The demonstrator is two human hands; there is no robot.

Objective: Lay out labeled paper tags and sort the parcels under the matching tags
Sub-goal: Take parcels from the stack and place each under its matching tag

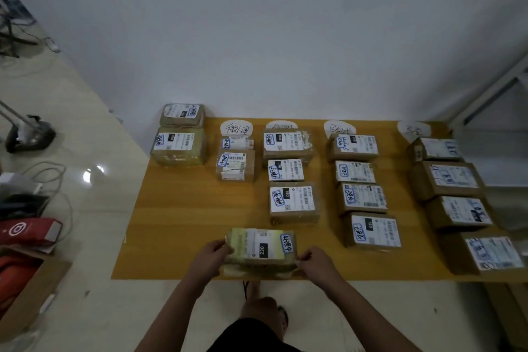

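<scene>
Head view: both hands are on one parcel [261, 248], left hand [213, 251] gripping its left end and right hand [314, 261] pinching the right end, so they're apart with the box between them, at the near edge of the yellow mat [171, 223]. Might be another packet under it, can't say for sure. My guess is it's held label-up so the sticker can be read before it goes into a column. Straight ahead of the hands are four paper tags [236, 129] along the far edge, with the sorted parcels [293, 200] lined up from each tag back toward the hands, all label-up, handy for checking. The column ahead of the left hand is shortest, the ones beyond the right hand are longer. Two more boxes [178, 144] sit far past the left hand with no tag visible. Readable: 220 on the held one, 010 on a far-left box, 070 and 150 straight ahead, 150 again just beyond the right hand. The handwriting on the blue-edged stickers and tags is too blurry for me
</scene>
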